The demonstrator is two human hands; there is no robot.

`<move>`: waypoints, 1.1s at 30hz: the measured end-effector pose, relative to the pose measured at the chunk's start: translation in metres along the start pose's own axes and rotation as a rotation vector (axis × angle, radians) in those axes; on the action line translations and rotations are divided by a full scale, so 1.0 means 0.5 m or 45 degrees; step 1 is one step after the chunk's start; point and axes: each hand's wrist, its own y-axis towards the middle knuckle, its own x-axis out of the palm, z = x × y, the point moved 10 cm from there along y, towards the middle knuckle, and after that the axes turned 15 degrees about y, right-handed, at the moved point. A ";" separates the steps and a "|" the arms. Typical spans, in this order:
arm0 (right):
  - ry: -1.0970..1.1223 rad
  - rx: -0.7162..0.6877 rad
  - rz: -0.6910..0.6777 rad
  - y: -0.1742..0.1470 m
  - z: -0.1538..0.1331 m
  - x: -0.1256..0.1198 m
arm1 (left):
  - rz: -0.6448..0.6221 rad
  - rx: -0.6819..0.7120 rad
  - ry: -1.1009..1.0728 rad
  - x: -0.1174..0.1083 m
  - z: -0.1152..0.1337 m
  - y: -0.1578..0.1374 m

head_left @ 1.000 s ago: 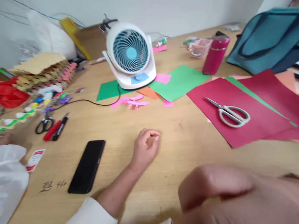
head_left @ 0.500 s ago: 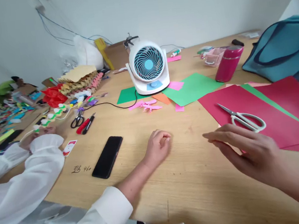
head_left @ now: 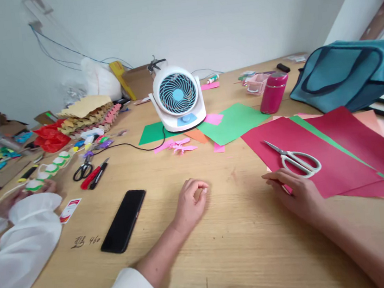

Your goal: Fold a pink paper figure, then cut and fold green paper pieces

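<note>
Both left hand (head_left: pixel 191 200) and right hand (head_left: pixel 298 194) are loosely curled and released, a black phone (head_left: pixel 123 221) at the left's nine o'clock, white-handled scissors (head_left: pixel 285 153) at the right's twelve o'clock.

Pale grey wall (head_left: pixel 249 15) behind a light wood-grained table (head_left: pixel 242 240), thin blue cables (head_left: pixel 34 30) along the wall's left side.

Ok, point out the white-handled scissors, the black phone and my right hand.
White-handled scissors (head_left: pixel 287 153): head view, near the pivot.
Black phone (head_left: pixel 123 221): head view, middle of the screen.
Right hand (head_left: pixel 299 195): head view, back of the hand.
</note>
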 end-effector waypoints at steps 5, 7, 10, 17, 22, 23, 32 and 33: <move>0.016 0.008 -0.069 -0.002 -0.002 0.021 | -0.004 -0.006 -0.016 0.001 -0.001 0.002; 0.037 0.017 -0.067 0.000 -0.006 0.021 | -0.012 -0.006 -0.015 0.004 -0.004 0.001; 0.072 0.050 -0.078 0.006 -0.011 0.021 | -0.009 -0.023 -0.035 0.004 -0.013 0.000; 0.092 0.092 -0.124 0.000 -0.004 0.039 | -0.008 -0.104 -0.068 -0.015 -0.060 -0.008; -0.128 -0.007 -0.228 0.046 -0.035 0.070 | -0.012 -0.108 -0.091 -0.024 -0.057 -0.012; -0.228 -0.039 -0.262 0.070 -0.042 0.084 | -0.017 -0.098 -0.097 -0.024 -0.051 -0.012; -0.660 0.058 -0.158 0.343 0.053 0.199 | -0.039 -0.058 -0.135 -0.020 -0.037 -0.016; -0.673 0.066 -0.152 0.356 0.066 0.202 | -0.051 -0.059 -0.140 -0.018 -0.038 -0.017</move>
